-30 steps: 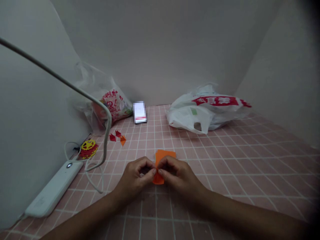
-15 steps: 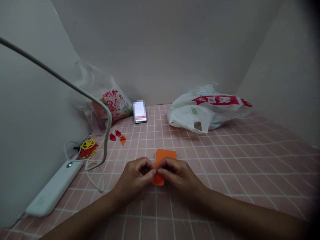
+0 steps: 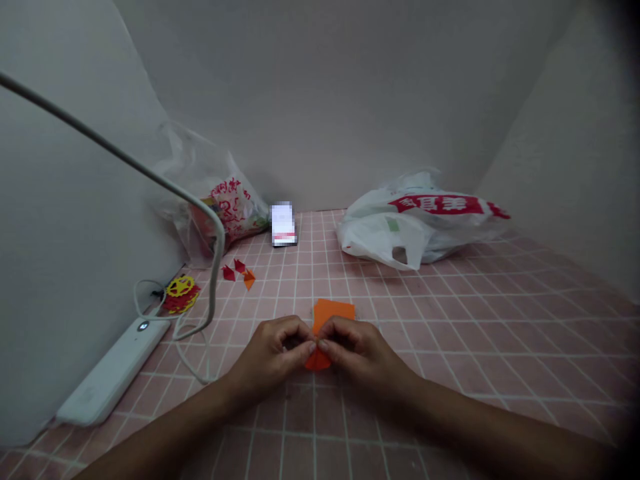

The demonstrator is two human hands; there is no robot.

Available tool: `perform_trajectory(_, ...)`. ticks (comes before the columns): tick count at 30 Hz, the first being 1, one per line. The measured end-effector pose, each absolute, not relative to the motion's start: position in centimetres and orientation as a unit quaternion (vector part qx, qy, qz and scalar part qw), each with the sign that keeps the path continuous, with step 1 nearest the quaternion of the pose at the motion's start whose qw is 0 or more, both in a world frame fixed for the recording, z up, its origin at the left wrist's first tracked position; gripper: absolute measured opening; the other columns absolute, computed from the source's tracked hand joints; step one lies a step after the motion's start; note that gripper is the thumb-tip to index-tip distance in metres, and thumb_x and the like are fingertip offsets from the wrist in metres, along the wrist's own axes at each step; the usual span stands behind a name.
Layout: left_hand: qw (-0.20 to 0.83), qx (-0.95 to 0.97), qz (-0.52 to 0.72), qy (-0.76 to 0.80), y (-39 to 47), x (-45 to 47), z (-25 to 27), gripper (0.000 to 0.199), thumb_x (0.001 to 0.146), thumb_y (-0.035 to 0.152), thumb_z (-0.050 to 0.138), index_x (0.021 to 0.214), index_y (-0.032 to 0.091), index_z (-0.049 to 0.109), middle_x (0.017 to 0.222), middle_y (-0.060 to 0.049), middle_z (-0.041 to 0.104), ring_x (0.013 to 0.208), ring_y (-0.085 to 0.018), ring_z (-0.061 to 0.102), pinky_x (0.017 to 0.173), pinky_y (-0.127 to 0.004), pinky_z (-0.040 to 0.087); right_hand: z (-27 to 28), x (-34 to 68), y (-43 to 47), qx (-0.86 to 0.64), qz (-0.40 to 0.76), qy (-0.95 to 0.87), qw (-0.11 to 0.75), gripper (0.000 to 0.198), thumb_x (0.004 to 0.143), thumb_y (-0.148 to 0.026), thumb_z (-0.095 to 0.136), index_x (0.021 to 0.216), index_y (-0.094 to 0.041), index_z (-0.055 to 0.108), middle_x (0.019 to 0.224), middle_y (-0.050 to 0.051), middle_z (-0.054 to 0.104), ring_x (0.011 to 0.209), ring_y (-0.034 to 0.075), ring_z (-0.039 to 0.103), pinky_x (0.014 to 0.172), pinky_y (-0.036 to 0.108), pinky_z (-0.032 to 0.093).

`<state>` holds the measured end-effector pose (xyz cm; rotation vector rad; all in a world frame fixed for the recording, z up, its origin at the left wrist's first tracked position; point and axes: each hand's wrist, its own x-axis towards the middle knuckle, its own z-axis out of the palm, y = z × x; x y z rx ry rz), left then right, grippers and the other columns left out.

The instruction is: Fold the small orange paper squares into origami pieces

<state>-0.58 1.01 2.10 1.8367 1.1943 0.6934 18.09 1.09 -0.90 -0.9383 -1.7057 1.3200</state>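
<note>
Two hands pinch a piece of orange paper (image 3: pixel 319 361) at the near middle of the pink table (image 3: pixel 400 413).
The left hand (image 3: pixel 274 349) and right hand (image 3: pixel 356 347) almost meet, each with thumb and forefinger closed on the paper, whose lower edge shows beneath the fingertips; more orange sheets (image 3: pixel 337 309) lie just beyond, partly hidden by the right hand. Farther off to the left are two small red folded pieces (image 3: pixel 229 273) and an orange folded piece (image 3: pixel 249 280), near yellow and red cut-outs (image 3: pixel 181 288). A lit phone (image 3: pixel 283 223) stands behind, between a clear printed bag (image 3: pixel 233 207) and a white bag (image 3: pixel 375 230).
</note>
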Motion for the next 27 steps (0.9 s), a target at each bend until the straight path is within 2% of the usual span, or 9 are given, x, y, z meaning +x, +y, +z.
perform_trajectory(4,0.447,0.71,0.289,0.462,1.0,-0.69,1.92,0.013,0.083,0.023,0.059,0.077,0.016,0.066,0.073,-0.001,0.064,0.069,-0.014,0.056,0.066,-0.025,0.043,-0.82,18.04,1.12,-0.382,0.512,-0.663,0.389,0.014,0.085,-0.024,0.055,0.073,-0.018,0.058,0.069,0.0,0.058,0.063,0.013,0.051,0.057,0.026,0.04)
perform_trajectory(9,0.519,0.664,0.303,0.444,1.07,-0.67,1.93,0.022,0.089,0.032,0.054,0.085,0.015,0.067,0.077,-0.003,0.063,0.072,-0.015,0.057,0.068,-0.027,0.045,-0.53,18.23,1.28,-0.387,0.502,-0.655,0.411,0.013,0.084,-0.025,0.053,0.074,-0.018,0.056,0.07,0.0,0.057,0.064,0.014,0.051,0.06,0.027,0.04)
perform_trajectory(18,0.505,0.659,0.305,0.467,1.03,-0.52,1.73,0.016,0.081,0.029,0.063,0.083,0.014,0.067,0.079,-0.004,0.064,0.073,-0.015,0.057,0.068,-0.028,0.043,-0.46,18.15,1.1,-0.39,0.462,-0.68,0.416,0.012,0.084,-0.022,0.05,0.074,-0.019,0.057,0.069,0.001,0.058,0.063,0.014,0.052,0.059,0.027,0.04)
perform_trajectory(23,0.524,0.654,0.311,0.448,0.92,-0.6,1.86,0.023,0.089,0.033,0.056,0.081,0.014,0.067,0.075,-0.002,0.062,0.07,-0.015,0.056,0.067,-0.027,0.044,-0.44,18.19,0.97,-0.396,0.458,-0.683,0.408,0.013,0.086,-0.022,0.051,0.077,-0.018,0.059,0.071,0.001,0.059,0.065,0.014,0.053,0.061,0.027,0.04)
perform_trajectory(27,0.534,0.644,0.336,0.433,0.97,-0.76,1.56,0.029,0.093,0.036,0.052,0.085,0.013,0.067,0.072,-0.002,0.061,0.068,-0.014,0.056,0.067,-0.026,0.044,-0.67,18.3,1.19,-0.398,0.488,-0.643,0.436,0.014,0.087,-0.026,0.053,0.076,-0.018,0.057,0.072,0.0,0.057,0.066,0.014,0.053,0.062,0.027,0.04)
